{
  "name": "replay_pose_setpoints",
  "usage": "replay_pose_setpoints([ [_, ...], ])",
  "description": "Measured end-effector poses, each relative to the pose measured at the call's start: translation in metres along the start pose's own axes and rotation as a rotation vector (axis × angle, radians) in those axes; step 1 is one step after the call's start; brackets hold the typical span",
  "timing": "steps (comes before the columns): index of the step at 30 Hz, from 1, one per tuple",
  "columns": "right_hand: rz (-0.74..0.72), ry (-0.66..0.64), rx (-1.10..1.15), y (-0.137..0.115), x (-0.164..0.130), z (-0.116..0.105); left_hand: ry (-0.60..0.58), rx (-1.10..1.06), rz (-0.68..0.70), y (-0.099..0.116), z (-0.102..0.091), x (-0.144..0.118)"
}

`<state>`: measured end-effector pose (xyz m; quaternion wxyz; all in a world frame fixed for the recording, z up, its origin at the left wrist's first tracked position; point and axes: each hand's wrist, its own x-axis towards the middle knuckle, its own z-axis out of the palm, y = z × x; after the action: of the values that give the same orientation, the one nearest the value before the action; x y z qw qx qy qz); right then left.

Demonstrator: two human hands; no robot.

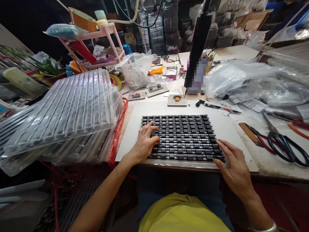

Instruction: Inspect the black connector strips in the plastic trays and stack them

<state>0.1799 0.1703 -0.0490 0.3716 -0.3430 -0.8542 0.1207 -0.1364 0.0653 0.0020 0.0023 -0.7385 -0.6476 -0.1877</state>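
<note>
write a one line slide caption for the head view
Both hands, left hand and right hand, rest on a black component tray beside stacked clear plastic trays.
</note>
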Motion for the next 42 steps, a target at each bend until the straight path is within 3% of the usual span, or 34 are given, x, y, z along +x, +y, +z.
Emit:
replay_pose_setpoints([
  [4, -0.007, 0.018, 0.013, 0.0, 0.0, 0.001, 0.007, 0.016, 0.038, -0.001, 0.007, 0.001],
  [8, -0.008, 0.032, 0.028, -0.001, 0.001, 0.001, 0.062, -0.066, -0.057, 0.001, 0.006, 0.002],
  [14, -0.003, 0.035, 0.039, 0.0, -0.001, -0.001, 0.299, -0.231, -0.206, 0.008, -0.028, -0.026],
  [18, 0.017, 0.03, 0.053, -0.001, 0.0, -0.001, 0.397, -0.138, -0.273, 0.005, -0.048, -0.057],
  [21, 0.029, 0.014, 0.049, -0.003, 0.001, -0.001, 0.34, -0.019, -0.216, 0.005, -0.047, -0.059],
  [30, 0.016, 0.056, 0.057, -0.002, -0.001, -0.001, 0.008, 0.279, 0.219, 0.011, -0.013, -0.002],
  [38, 0.014, 0.073, 0.072, 0.001, -0.001, 0.0, -0.108, 0.364, 0.292, 0.009, -0.015, 0.01],
  [42, 0.001, 0.084, 0.076, 0.001, -0.002, -0.001, -0.195, 0.369, 0.256, 0.011, -0.015, 0.013],
])
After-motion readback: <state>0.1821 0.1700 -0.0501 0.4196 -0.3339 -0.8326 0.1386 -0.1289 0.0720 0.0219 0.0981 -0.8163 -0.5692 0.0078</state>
